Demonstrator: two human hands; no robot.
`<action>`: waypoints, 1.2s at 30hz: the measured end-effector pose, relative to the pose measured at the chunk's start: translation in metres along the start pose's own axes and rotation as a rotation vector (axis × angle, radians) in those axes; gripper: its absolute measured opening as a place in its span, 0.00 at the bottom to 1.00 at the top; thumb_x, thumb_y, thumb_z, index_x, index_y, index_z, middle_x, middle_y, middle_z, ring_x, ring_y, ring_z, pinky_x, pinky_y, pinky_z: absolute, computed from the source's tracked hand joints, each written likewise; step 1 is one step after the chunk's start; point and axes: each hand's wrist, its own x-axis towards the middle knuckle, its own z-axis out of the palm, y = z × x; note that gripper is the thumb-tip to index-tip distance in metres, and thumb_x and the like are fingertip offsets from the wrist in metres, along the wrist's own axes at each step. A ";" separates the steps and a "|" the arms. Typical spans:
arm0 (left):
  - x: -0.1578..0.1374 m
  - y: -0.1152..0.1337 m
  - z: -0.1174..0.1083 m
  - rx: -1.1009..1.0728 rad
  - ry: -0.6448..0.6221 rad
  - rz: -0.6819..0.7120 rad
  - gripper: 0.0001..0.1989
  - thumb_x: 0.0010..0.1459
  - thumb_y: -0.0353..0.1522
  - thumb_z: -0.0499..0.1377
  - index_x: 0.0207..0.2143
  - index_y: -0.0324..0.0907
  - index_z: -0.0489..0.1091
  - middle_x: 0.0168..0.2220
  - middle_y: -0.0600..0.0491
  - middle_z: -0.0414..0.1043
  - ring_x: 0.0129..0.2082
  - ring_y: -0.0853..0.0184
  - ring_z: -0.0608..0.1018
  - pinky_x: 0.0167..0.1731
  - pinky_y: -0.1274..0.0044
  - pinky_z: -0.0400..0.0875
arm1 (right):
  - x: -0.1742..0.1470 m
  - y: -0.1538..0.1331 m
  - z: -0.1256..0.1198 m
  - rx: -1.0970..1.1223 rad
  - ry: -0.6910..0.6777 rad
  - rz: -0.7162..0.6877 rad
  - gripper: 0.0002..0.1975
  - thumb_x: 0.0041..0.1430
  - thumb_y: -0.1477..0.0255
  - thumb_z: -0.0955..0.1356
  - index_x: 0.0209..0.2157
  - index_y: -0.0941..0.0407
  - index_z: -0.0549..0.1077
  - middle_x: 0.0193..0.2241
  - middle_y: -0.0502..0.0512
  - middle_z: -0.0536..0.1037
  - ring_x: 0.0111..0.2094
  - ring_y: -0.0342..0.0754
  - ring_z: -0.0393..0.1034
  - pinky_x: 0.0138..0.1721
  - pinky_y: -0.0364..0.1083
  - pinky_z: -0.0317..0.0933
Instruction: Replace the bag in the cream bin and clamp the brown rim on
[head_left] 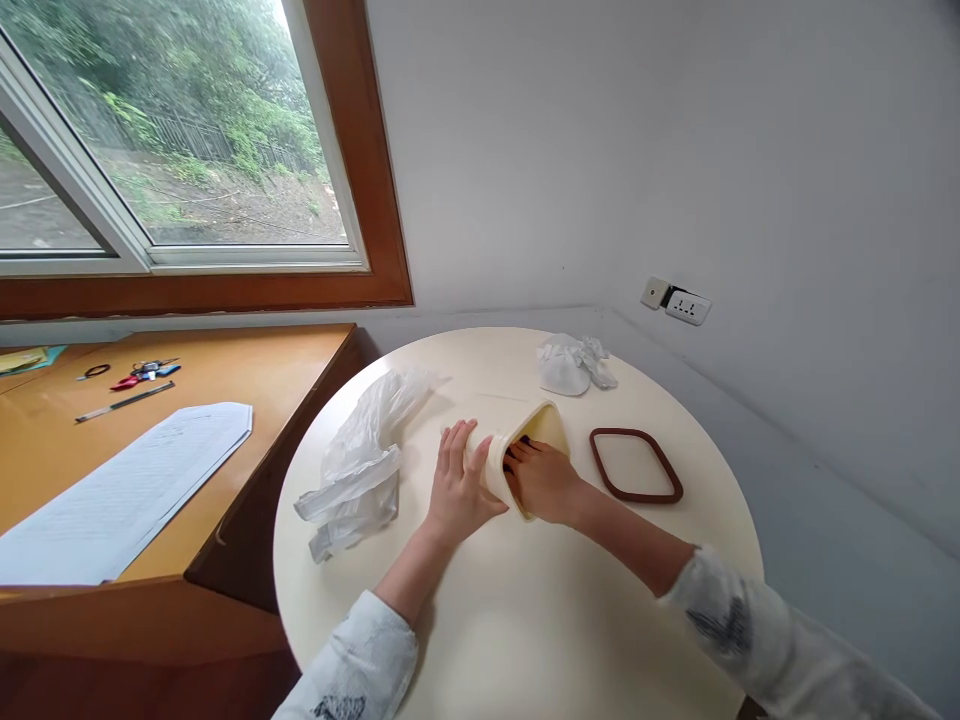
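A small cream plastic bin (551,428) lies tipped on the round table, its squarish mouth facing toward me and to the right. My left hand (459,490) grips the bin's outer wall, fingers over the top and thumb near the rim. Reaching into the mouth is my right hand (544,480), fingers stretched out and slightly apart; dark patches show between them, and the fingertips are partly hidden. To the right of the bin lies a brown rounded-square ring (637,466), touched by neither hand. A crumpled clear plastic bag (364,460) spreads out left of my left hand.
A white knotted plastic bag (570,364) sits at the back of the round table (510,620). On the left, a wooden desk (285,370) holds papers (142,490), a pen (124,402) and keys (150,370). Wall sockets (688,307) are at the right.
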 end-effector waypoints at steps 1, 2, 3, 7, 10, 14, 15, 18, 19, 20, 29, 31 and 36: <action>0.001 -0.001 -0.001 -0.012 -0.012 -0.006 0.48 0.39 0.37 0.65 0.59 0.46 0.41 0.59 0.39 0.47 0.58 0.46 0.55 0.52 0.51 0.53 | -0.007 0.002 0.001 0.011 0.010 0.011 0.15 0.61 0.73 0.58 0.47 0.61 0.69 0.45 0.62 0.73 0.50 0.51 0.64 0.53 0.50 0.55; 0.002 -0.001 -0.002 -0.025 -0.020 -0.009 0.49 0.38 0.37 0.65 0.59 0.46 0.41 0.59 0.39 0.47 0.58 0.46 0.55 0.52 0.51 0.53 | -0.014 0.005 0.001 0.030 0.028 0.021 0.17 0.62 0.73 0.57 0.47 0.61 0.69 0.45 0.62 0.73 0.50 0.51 0.64 0.54 0.51 0.54; 0.003 -0.002 -0.002 -0.038 -0.025 -0.008 0.49 0.38 0.36 0.65 0.59 0.46 0.40 0.59 0.39 0.47 0.58 0.46 0.55 0.53 0.51 0.52 | -0.022 0.006 0.000 0.055 0.051 0.027 0.18 0.62 0.72 0.55 0.48 0.61 0.68 0.46 0.61 0.73 0.51 0.51 0.63 0.55 0.51 0.54; 0.007 -0.002 -0.007 -0.095 -0.030 -0.002 0.50 0.37 0.34 0.66 0.59 0.46 0.40 0.58 0.39 0.46 0.59 0.46 0.53 0.54 0.51 0.50 | -0.053 0.005 -0.008 0.150 0.112 0.021 0.20 0.64 0.70 0.53 0.51 0.58 0.66 0.48 0.57 0.72 0.53 0.50 0.61 0.56 0.54 0.51; 0.009 -0.001 -0.012 -0.188 -0.028 -0.051 0.53 0.36 0.33 0.67 0.60 0.46 0.38 0.58 0.39 0.45 0.59 0.46 0.53 0.54 0.52 0.52 | -0.065 0.000 -0.017 0.207 0.136 -0.022 0.20 0.63 0.68 0.55 0.53 0.56 0.64 0.50 0.56 0.71 0.54 0.50 0.60 0.58 0.55 0.47; 0.011 0.001 -0.019 -0.314 -0.015 -0.176 0.53 0.37 0.36 0.67 0.60 0.45 0.38 0.59 0.41 0.45 0.59 0.47 0.53 0.54 0.55 0.56 | -0.064 0.005 -0.018 0.181 0.247 -0.155 0.19 0.60 0.75 0.58 0.53 0.56 0.64 0.49 0.56 0.71 0.52 0.49 0.61 0.59 0.56 0.43; 0.011 0.001 -0.019 -0.325 -0.004 -0.198 0.52 0.37 0.37 0.67 0.60 0.44 0.39 0.59 0.41 0.45 0.58 0.46 0.53 0.54 0.55 0.56 | -0.061 0.009 -0.017 0.156 0.277 -0.171 0.19 0.60 0.78 0.57 0.51 0.56 0.65 0.48 0.56 0.72 0.51 0.48 0.62 0.59 0.56 0.43; 0.009 0.001 -0.020 -0.332 0.022 -0.235 0.53 0.37 0.37 0.67 0.60 0.44 0.38 0.59 0.41 0.44 0.59 0.45 0.52 0.55 0.56 0.55 | -0.050 0.019 -0.010 0.100 0.347 -0.180 0.21 0.58 0.84 0.54 0.46 0.57 0.69 0.44 0.57 0.74 0.47 0.48 0.66 0.58 0.55 0.45; 0.008 0.000 -0.020 -0.328 0.019 -0.243 0.53 0.38 0.37 0.66 0.61 0.44 0.38 0.60 0.41 0.43 0.60 0.46 0.51 0.56 0.56 0.54 | -0.047 0.020 -0.008 0.090 0.361 -0.180 0.21 0.57 0.84 0.54 0.45 0.57 0.69 0.43 0.57 0.75 0.46 0.48 0.67 0.57 0.55 0.46; 0.008 0.000 -0.019 -0.318 0.012 -0.250 0.51 0.40 0.36 0.66 0.61 0.43 0.37 0.61 0.41 0.43 0.60 0.46 0.51 0.56 0.55 0.52 | -0.044 0.019 -0.006 0.081 0.370 -0.175 0.20 0.57 0.84 0.54 0.45 0.58 0.69 0.41 0.58 0.76 0.44 0.48 0.68 0.56 0.54 0.48; 0.003 0.001 0.001 -0.138 -0.019 -0.215 0.43 0.50 0.32 0.60 0.61 0.44 0.36 0.61 0.37 0.41 0.62 0.52 0.49 0.57 0.53 0.44 | -0.009 -0.026 -0.006 0.240 0.460 0.228 0.09 0.58 0.73 0.60 0.29 0.58 0.70 0.23 0.56 0.76 0.24 0.47 0.70 0.25 0.43 0.56; 0.003 0.002 0.003 -0.095 0.035 -0.202 0.46 0.49 0.31 0.60 0.61 0.44 0.31 0.61 0.36 0.36 0.62 0.50 0.44 0.56 0.51 0.42 | -0.003 -0.037 -0.007 0.334 0.463 0.232 0.10 0.59 0.70 0.60 0.29 0.58 0.70 0.23 0.55 0.76 0.23 0.47 0.70 0.24 0.42 0.55; 0.002 -0.002 0.000 -0.076 0.077 -0.217 0.46 0.50 0.30 0.59 0.61 0.46 0.30 0.61 0.37 0.34 0.62 0.49 0.43 0.54 0.52 0.49 | -0.006 -0.049 -0.005 0.480 0.371 0.168 0.12 0.60 0.67 0.60 0.30 0.58 0.70 0.23 0.56 0.75 0.23 0.46 0.69 0.25 0.42 0.58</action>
